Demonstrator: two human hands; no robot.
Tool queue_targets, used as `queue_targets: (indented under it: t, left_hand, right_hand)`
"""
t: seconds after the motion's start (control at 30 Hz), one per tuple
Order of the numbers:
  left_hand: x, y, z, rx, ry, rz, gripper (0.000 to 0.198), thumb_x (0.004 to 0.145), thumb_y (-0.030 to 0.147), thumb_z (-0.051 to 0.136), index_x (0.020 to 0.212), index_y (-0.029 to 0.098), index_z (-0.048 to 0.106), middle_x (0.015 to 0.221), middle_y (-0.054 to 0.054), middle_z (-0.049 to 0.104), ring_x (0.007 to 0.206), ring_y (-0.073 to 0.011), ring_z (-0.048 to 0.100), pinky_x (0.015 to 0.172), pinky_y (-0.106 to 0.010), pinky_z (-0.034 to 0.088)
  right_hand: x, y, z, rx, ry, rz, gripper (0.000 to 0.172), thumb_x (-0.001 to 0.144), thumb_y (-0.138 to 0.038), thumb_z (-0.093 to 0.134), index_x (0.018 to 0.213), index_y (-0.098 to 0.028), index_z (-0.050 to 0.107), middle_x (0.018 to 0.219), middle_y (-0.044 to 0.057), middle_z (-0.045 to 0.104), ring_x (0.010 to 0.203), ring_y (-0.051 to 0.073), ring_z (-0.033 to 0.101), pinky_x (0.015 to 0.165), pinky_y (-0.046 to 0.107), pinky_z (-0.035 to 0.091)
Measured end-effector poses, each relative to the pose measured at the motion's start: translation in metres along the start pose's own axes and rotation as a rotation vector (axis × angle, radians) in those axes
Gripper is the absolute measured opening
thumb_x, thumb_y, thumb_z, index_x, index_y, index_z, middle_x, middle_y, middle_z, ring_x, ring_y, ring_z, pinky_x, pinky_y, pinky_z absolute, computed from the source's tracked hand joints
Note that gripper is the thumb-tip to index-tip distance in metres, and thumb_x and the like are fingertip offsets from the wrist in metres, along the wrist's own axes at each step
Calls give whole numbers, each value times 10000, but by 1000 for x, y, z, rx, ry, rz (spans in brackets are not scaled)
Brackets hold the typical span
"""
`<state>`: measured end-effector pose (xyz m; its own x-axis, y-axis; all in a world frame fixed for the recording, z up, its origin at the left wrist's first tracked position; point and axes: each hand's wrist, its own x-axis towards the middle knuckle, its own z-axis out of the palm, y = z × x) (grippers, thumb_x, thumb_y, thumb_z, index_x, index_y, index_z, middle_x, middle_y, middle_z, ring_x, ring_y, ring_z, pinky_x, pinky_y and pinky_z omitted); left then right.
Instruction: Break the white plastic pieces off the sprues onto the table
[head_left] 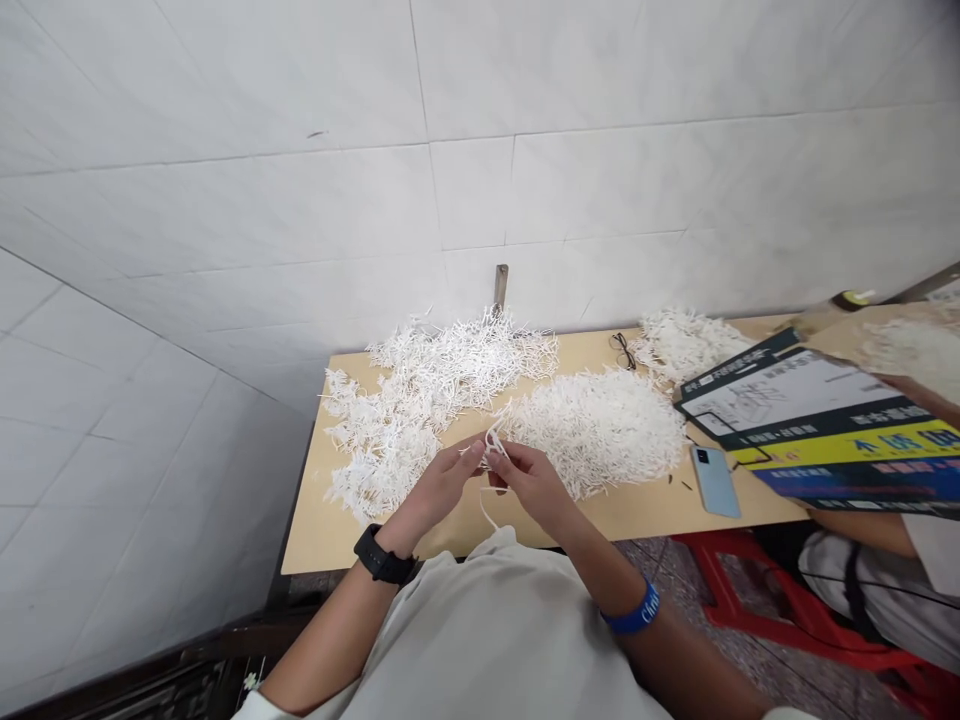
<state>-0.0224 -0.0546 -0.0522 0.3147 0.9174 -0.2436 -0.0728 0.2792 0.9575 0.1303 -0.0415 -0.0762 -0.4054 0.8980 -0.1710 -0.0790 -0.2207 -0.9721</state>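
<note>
My left hand (444, 484) and my right hand (538, 488) meet over the table's front part, fingertips pinched close together. Between them is a thin white strip (495, 436) that loops above the fingers, and a white strand hangs below toward my shirt. Its exact kind is too small to make out. To the left and beyond lies a loose heap of short, thin white pieces (420, 390). A denser pile of similar white pieces (600, 425) sits just right of my hands. Palms and some fingertips are hidden.
All this lies on a light wooden table (315, 520) against a tiled wall. To the right are a light-blue phone (715, 482), black glasses (622, 350), another white pile (686, 345) and a printed cardboard box (832, 430). Beside a red stool (750, 600) shows part of another person.
</note>
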Motion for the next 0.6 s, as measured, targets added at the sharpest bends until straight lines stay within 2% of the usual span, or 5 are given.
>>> queue_targets:
  t: [0.1,0.2,0.3,0.43,0.6]
  left_hand:
    - [4,1,3,73,47,22,502,910,493,474,1291,183,576,922,-64,657,786,-158,570,797,-323,480]
    - [7,4,8,98,75,-39,547,929,532,388,1324,189,548,825,-56,629,626,-128,536,584,-262,457]
    - [10,10,13,90,-46,-46,522,930,524,394,1309,211,567,819,-55,622,594,-113,517,536,-236,425]
    - [13,14,17,64,-136,-23,512,923,517,425,1252,174,618,710,-40,625,563,-117,531,564,-251,439]
    - [25,10,0,-274,43,-71,497,890,552,473,904,110,700,669,-65,664,543,-126,595,601,-273,513]
  right_hand:
    - [-6,2,1,59,86,-14,321,830,-483,623,769,-169,611,625,-15,511,605,118,488,589,268,450]
    - [-10,1,3,194,31,17,335,834,-500,617,853,-166,625,699,10,572,658,143,557,644,306,495]
    - [-10,-4,1,175,-48,42,413,848,-550,576,816,-143,640,703,44,615,656,161,598,649,318,495]
    - [-12,-13,-3,9,19,16,538,846,-625,518,650,-134,619,599,52,592,556,145,561,550,286,441]
    - [-21,-15,-7,72,7,-28,543,845,-623,519,662,-129,650,568,44,573,526,137,530,536,287,426]
